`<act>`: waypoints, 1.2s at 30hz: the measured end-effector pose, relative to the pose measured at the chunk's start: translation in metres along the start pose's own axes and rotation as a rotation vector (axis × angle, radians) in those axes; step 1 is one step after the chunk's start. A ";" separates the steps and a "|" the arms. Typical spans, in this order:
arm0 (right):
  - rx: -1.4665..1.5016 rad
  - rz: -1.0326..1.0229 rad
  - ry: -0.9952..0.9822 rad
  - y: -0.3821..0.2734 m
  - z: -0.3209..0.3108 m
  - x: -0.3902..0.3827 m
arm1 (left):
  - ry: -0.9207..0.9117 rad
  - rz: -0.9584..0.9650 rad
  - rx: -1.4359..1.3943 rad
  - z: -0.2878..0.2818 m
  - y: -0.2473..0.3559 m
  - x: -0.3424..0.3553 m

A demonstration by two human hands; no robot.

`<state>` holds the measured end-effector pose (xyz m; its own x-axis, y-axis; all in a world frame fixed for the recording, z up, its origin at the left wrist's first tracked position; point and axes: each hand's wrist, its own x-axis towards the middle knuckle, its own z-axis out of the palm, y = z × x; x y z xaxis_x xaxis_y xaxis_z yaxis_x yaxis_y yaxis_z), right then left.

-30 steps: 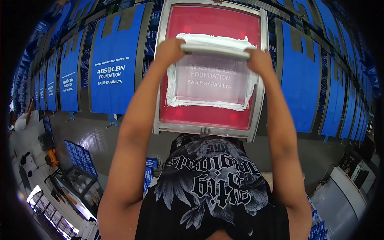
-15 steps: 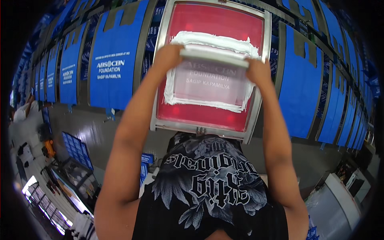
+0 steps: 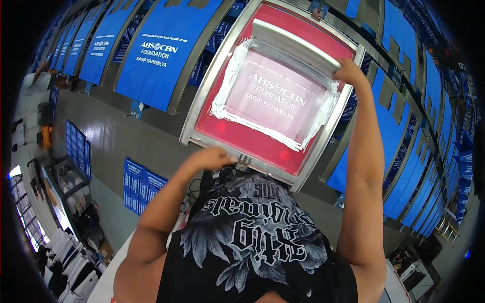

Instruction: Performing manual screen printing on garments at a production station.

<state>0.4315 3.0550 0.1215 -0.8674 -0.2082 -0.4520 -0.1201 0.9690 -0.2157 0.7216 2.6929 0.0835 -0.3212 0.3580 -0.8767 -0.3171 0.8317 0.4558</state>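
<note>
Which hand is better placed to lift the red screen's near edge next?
Probably the left hand: it's by the metal clip at that edge. The right hand touches the pale bar farther up.

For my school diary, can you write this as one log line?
right hand: grip on squeegee; left hand: by near edge of metal frame; white paste: on red screen

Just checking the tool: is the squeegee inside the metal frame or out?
Inside: the squeegee is over the screen, with the metal frame around it.
</note>
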 end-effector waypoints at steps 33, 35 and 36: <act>0.653 0.049 0.145 -0.025 0.132 -0.198 | 0.534 0.204 0.174 0.040 -0.004 -0.008; 1.213 0.033 0.197 -0.016 0.148 -0.185 | 0.962 0.304 -0.144 -0.005 -0.027 -0.002; 1.219 0.071 0.229 -0.011 0.153 -0.181 | 1.070 0.185 -0.075 -0.041 -0.018 -0.004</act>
<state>0.6642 3.0621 0.0732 -0.9325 -0.0135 -0.3609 0.3514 0.1968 -0.9153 0.6922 2.6588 0.0846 -0.9687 -0.1103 -0.2224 -0.2261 0.7616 0.6073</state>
